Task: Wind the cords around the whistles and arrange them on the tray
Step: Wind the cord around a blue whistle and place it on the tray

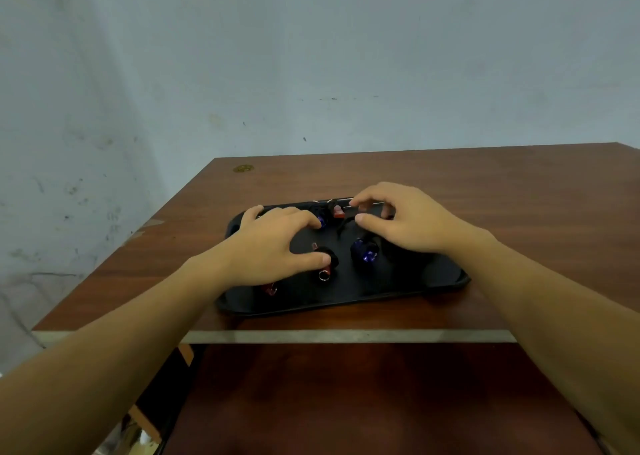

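I take the black tray [346,302] as my landmark; it lies on the brown table [450,184], and both my hands are over it.

The whistle that seems next is the red whistle [338,211] at the far rim of the tray, near the middle. It lies just between my two hands, a little nearer to my right hand [398,222]. Its loose black cord [346,226] runs from it toward the near side of the tray. The long axis of this whistle I cannot tell, it is too small and dark.

My right hand has curled fingers and the thumb close to them, near the far rim, but whether it pinches the cord or holds nothing I cannot tell. My left hand [273,243] is spread over the left part of the tray; its fingers reach a blue whistle [323,219] beside the red one, and its thumb rests on a wound whistle [325,269] in the middle. I cannot tell if it really grips either.

Another blue whistle [365,250] lies in the middle, just under my right hand, and one more red whistle [270,288] at the near left. These stand close, so I judge that pulling the cord may disturb them.
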Motion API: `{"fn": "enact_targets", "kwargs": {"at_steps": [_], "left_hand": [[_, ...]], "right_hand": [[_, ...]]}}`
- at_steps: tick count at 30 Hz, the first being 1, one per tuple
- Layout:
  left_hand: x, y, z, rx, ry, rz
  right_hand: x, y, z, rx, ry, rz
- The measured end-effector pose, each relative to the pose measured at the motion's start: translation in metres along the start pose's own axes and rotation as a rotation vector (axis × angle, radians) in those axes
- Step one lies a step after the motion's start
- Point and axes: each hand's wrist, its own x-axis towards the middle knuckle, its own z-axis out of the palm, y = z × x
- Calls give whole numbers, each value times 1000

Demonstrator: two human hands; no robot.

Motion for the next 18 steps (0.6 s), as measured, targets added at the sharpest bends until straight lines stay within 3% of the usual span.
{"fn": "enact_targets", "kwargs": {"at_steps": [4,11,18], "left_hand": [[9,-9,-4,-5,81,-25],[33,-26,-6,-45,118,-65],[63,-10,-9,-45,87,-62]], "right_hand": [[37,7,11,-69,-14,1],[82,20,34,-102,-213,99],[79,30,30,-108,-140,104]]}}
